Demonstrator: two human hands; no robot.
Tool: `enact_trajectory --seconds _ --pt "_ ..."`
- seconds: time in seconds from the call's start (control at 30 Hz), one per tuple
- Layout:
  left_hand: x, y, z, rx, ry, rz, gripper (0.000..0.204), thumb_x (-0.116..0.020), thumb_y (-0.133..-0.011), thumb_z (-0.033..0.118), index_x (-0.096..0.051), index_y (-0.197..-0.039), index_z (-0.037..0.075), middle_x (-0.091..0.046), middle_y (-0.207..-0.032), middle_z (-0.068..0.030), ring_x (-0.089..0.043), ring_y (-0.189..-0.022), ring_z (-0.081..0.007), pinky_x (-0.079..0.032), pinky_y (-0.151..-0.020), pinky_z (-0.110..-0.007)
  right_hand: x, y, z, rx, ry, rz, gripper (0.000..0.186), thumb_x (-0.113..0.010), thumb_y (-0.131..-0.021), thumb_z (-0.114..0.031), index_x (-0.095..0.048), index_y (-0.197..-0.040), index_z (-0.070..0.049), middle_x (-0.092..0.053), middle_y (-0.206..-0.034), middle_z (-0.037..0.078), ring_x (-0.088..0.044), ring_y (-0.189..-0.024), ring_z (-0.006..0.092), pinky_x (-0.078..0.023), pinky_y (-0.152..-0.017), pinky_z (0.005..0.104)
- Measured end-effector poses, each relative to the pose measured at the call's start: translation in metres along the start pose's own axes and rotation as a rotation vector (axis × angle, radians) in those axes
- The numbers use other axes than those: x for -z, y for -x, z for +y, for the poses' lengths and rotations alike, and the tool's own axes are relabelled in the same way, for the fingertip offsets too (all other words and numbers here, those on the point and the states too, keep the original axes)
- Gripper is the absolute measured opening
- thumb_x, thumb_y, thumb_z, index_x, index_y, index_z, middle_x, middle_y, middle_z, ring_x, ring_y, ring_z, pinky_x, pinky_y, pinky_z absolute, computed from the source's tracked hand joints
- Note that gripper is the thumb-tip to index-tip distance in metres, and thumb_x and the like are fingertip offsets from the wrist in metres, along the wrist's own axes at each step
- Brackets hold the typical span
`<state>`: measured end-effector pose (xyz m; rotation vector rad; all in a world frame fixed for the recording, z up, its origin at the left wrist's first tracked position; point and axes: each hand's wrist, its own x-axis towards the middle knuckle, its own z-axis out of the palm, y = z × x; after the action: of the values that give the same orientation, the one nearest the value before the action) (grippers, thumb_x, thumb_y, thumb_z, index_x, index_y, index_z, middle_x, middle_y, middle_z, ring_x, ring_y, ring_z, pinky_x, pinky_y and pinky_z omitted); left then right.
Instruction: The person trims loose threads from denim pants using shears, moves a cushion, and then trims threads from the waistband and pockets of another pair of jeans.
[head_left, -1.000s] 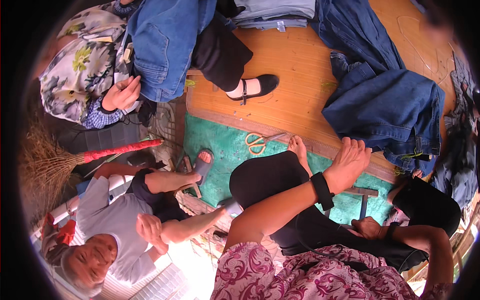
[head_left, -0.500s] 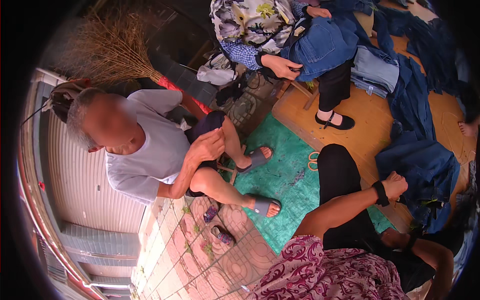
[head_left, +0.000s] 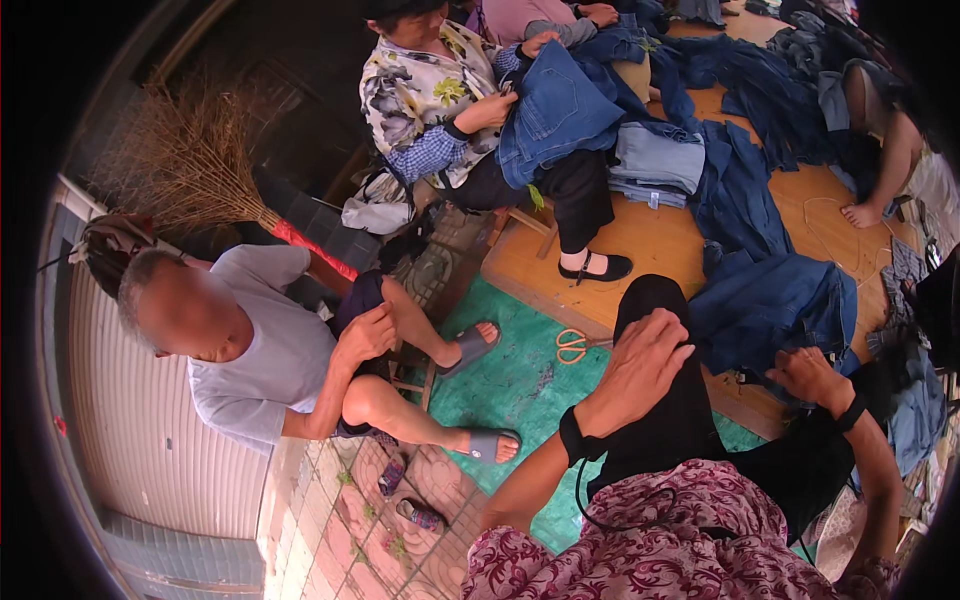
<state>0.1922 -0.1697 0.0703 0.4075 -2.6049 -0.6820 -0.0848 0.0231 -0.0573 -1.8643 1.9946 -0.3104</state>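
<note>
My left hand (head_left: 640, 372) is over my black-trousered knee (head_left: 655, 300), its back up and its fingers loosely bent, with nothing visible in them. Just left of it, scissors (head_left: 571, 346) with orange handles lie on the green sheet (head_left: 520, 390); their blades run toward the hand. My right hand (head_left: 812, 380) hovers by the lower edge of a heap of dark blue denim (head_left: 775, 305), its fingers slightly bent and apart, holding nothing I can see. Both wrists wear black bands. A thin black cord (head_left: 590, 515) loops from near my left wrist across my lap.
On the left sits a person in a grey shirt (head_left: 270, 330), near a twig broom (head_left: 215, 170). Ahead, another person holds blue jeans (head_left: 560, 105) beside folded light jeans (head_left: 660, 158). Denim pieces cover much of the wooden board (head_left: 640, 230). Shoes (head_left: 422, 514) stand on the paving.
My left hand has left the denim on the right and come over my knee, its fist loosened. My right hand has risen into sight. The whole view has shifted, showing more people ahead.
</note>
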Motion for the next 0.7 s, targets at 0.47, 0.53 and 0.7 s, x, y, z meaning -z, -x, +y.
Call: enact_trajectory --seconds 0.47,0.53,0.7 --pt "-0.034 0.072 -0.034 0.203 -0.209 -0.178 0.032 -0.065 -0.094 0.023 -0.052 -0.075 0.0 -0.053 -0.071 -0.0136 -0.053 -0.066 -0.0358 -0.04 -0.063 -0.047 -0.062 0.205 -0.004 -0.932 -0.228 0.975 0.035 -0.054 -0.1 -0.035 -0.052 -0.103 0.0 -0.059 -0.1 0.026 -0.059 -0.094 0.0449 -0.046 -0.079 0.051" --pt "-0.032 0.076 -0.044 0.148 -0.163 -0.254 0.034 -0.064 -0.095 0.024 -0.052 -0.074 0.0 -0.053 -0.065 -0.0123 -0.051 -0.061 -0.0291 -0.039 -0.06 -0.042 -0.075 0.22 -0.026 -1.011 -0.278 0.954 0.04 -0.052 -0.101 -0.039 -0.051 -0.097 0.001 -0.059 -0.091 0.027 -0.06 -0.087 0.0461 -0.046 -0.075 0.052" --pt "-0.033 0.069 -0.009 0.205 -0.07 -0.388 0.042 -0.064 -0.097 0.03 -0.051 -0.072 0.0 -0.05 -0.058 -0.0078 -0.047 -0.054 -0.0202 -0.038 -0.055 -0.037 -0.107 0.239 -0.032 -0.986 -0.351 1.028 0.039 -0.05 -0.102 -0.04 -0.051 -0.09 -0.003 -0.055 -0.07 0.024 -0.057 -0.072 0.0445 -0.042 -0.065 0.0518"
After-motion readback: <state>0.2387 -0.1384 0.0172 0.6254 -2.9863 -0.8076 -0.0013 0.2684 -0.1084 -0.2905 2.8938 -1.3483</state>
